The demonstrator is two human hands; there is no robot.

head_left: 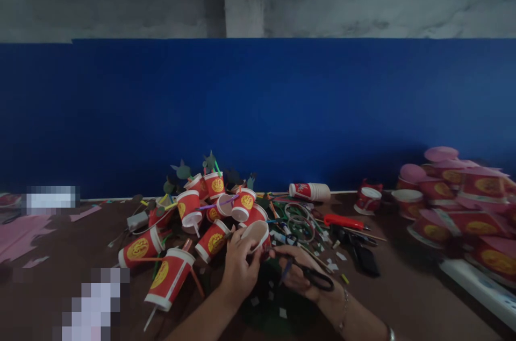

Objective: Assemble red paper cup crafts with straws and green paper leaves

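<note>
My left hand (pixel 242 265) is closed round a red and white paper cup (pixel 256 234), whose open mouth tilts up toward me. Close to its right, my right hand (pixel 296 276) holds dark-handled scissors (pixel 318 278), with the tips near the cup's side. A thin bluish piece shows between the right fingers; what it is I cannot make out. Red cups with yellow emblems, such as one tilted cup (pixel 170 278), lie in a heap to the left, some with straws through them. Small paper scraps (pixel 282 312) lie below the hands.
Nested cups (pixel 310 191) lie at the back, near a red cutter (pixel 346 221) and coiled rings (pixel 300 221). Cups with pink paper pile up at the right, beside a white power strip (pixel 479 287). Pink sheets (pixel 22 233) lie far left. A blue panel (pixel 258 115) stands behind.
</note>
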